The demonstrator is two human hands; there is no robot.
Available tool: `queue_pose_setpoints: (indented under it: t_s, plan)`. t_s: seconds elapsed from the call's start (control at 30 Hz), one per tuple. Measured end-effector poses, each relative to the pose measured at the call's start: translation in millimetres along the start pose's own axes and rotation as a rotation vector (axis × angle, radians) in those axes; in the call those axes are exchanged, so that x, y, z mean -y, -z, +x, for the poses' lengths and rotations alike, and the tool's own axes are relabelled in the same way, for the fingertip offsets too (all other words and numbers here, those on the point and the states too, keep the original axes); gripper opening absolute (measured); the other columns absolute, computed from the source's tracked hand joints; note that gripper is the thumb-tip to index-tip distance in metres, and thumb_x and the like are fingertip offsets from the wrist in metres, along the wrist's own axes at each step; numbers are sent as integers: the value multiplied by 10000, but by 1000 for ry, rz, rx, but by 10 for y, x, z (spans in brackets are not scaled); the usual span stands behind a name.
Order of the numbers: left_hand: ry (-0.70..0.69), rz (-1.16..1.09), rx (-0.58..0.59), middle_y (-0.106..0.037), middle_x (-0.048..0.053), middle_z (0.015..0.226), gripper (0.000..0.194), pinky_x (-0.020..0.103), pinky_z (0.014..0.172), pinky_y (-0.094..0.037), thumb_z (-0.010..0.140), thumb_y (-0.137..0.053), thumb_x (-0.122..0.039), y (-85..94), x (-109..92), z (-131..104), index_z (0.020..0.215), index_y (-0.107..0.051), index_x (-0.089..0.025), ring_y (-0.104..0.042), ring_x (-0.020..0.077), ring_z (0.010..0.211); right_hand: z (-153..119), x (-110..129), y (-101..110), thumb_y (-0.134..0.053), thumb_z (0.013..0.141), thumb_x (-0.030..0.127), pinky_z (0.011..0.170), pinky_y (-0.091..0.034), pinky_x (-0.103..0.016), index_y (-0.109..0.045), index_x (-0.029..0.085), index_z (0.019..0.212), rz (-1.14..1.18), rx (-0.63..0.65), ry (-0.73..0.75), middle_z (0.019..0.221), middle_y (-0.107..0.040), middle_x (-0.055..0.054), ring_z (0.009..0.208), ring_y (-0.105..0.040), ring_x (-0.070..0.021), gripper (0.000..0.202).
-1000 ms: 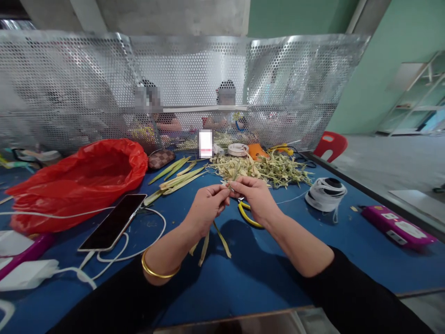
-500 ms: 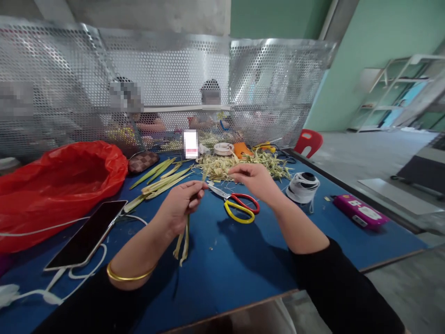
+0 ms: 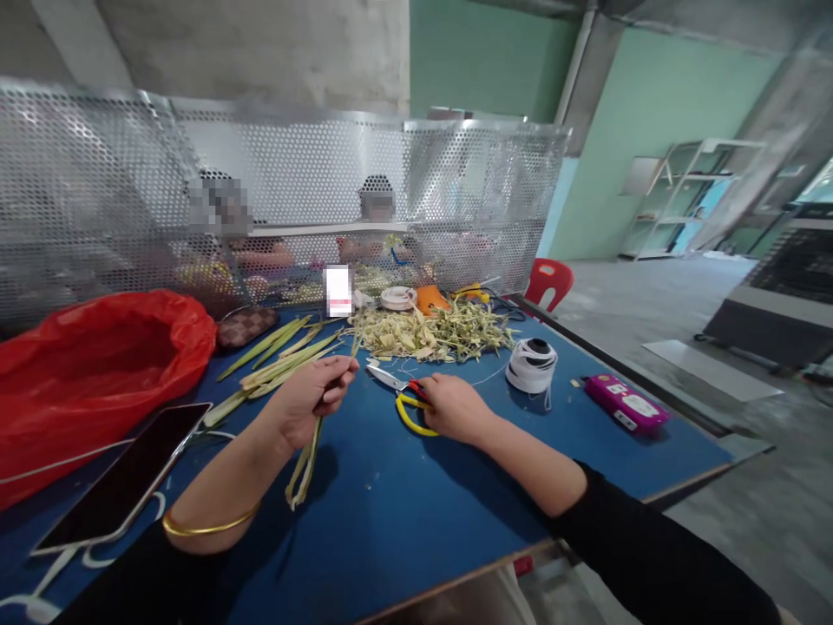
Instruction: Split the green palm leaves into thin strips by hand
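Observation:
My left hand (image 3: 318, 395) is closed on a strip of dried leaf (image 3: 304, 469), whose folded lower part hangs beneath the fist. My right hand (image 3: 452, 408) has its fingers on the red and yellow handles of the scissors (image 3: 411, 408), and the metal blades point up and left toward my left hand. Behind both hands lies a heap of pale leaf scraps (image 3: 429, 332). Several long green leaf strips (image 3: 290, 369) lie on the table to the left of the heap.
A red plastic bag (image 3: 195, 325), a phone (image 3: 123, 482) and white cables lie left on the blue table (image 3: 403, 538). A white string spool (image 3: 531, 368) and a purple pack (image 3: 626, 403) lie right. People sit behind a perforated metal screen (image 3: 299, 165).
My right hand has come down from above the scissors onto their handles. My left hand still holds the leaf strip. The camera view has shifted to the right and up.

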State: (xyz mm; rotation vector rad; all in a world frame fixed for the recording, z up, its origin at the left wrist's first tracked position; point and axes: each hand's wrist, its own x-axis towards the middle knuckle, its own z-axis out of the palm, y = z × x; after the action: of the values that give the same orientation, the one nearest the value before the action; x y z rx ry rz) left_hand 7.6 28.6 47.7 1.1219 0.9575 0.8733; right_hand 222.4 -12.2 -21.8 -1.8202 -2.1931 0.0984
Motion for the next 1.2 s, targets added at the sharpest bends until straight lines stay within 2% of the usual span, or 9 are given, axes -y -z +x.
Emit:
queue_pose_setpoints:
  t_s: [0.13, 0.3, 0.4, 0.53, 0.67, 0.73, 0.8, 1.07, 1.2]
  plan:
    - [-46, 87, 20, -427, -60, 540, 143, 111, 319, -126, 760, -585, -254, -56, -35, 25, 735, -570, -113, -247, -7, 335, 24, 121, 75, -503, 685, 95, 684, -420, -304, -523, 117, 1065, -28, -4, -14, 950, -613, -146, 807, -602, -235, 381]
    - [-86, 165, -10, -428, -62, 548, 179, 129, 332, -123, 711, -603, -298, -126, -78, 58, 743, -559, -127, -253, 9, 351, -265, -25, 238, -542, 677, 159, 662, -436, -261, -397, 124, 1270, 99, -42, -83, 945, -616, -93, 805, -593, -192, 611]
    - [-102, 367, 16, -446, -54, 565, 180, 146, 344, -141, 728, -545, -319, -201, -94, 128, 747, -555, -141, -283, 26, 363, -637, -204, 349, -574, 650, 155, 578, -420, -229, -436, 139, 1263, 673, 8, -319, 767, -596, -11, 657, -559, -136, 628]
    - [-225, 902, 49, -552, -7, 607, 232, 185, 398, -278, 776, -420, -285, -442, 55, 377, 774, -610, -151, -436, 83, 437, -1156, -372, 476, -675, 566, 199, 519, -384, -220, -520, 124, 1170, 1188, -26, -615, 699, -561, 16, 573, -517, -108, 628]
    - [-307, 1116, 52, -636, 43, 667, 219, 235, 566, -396, 740, -461, -211, -789, 394, 584, 660, -660, -170, -565, 152, 626, -1473, -415, 432, -709, 589, 215, 450, -283, -189, -572, 144, 1046, 1460, -202, -571, 751, -565, 10, 496, -393, -48, 482]
    - [-360, 1228, 46, -666, 69, 740, 223, 265, 672, -410, 742, -469, -183, -910, 547, 584, 677, -683, -180, -591, 191, 763, -1548, -414, 352, -715, 629, 245, 437, -249, -185, -582, 143, 883, 1501, -283, -543, 627, -486, 46, 471, -346, -41, 305]
    - [-401, 1320, 52, -677, 96, 826, 245, 294, 745, -409, 778, -460, -197, -957, 647, 531, 742, -701, -176, -594, 214, 842, -1584, -402, 275, -740, 635, 263, 443, -245, -180, -561, 160, 876, 1532, -360, -571, 617, -459, 59, 475, -333, -38, 318]
    - [-422, 1490, 90, -650, 109, 858, 229, 321, 789, -417, 821, -454, -206, -897, 697, 364, 782, -675, -162, -600, 228, 861, -1543, -284, 210, -813, 530, 281, 536, -356, -179, -493, 221, 1205, 1435, -422, -641, 761, -526, 33, 635, -451, -94, 749]
    - [-403, 1421, 69, -633, 161, 907, 251, 357, 793, -405, 829, -401, -166, -929, 739, 375, 803, -649, -136, -600, 262, 872, -1530, -255, 209, -794, 542, 285, 574, -386, -196, -481, 234, 1247, 1371, -392, -613, 767, -527, 29, 687, -471, -119, 773]
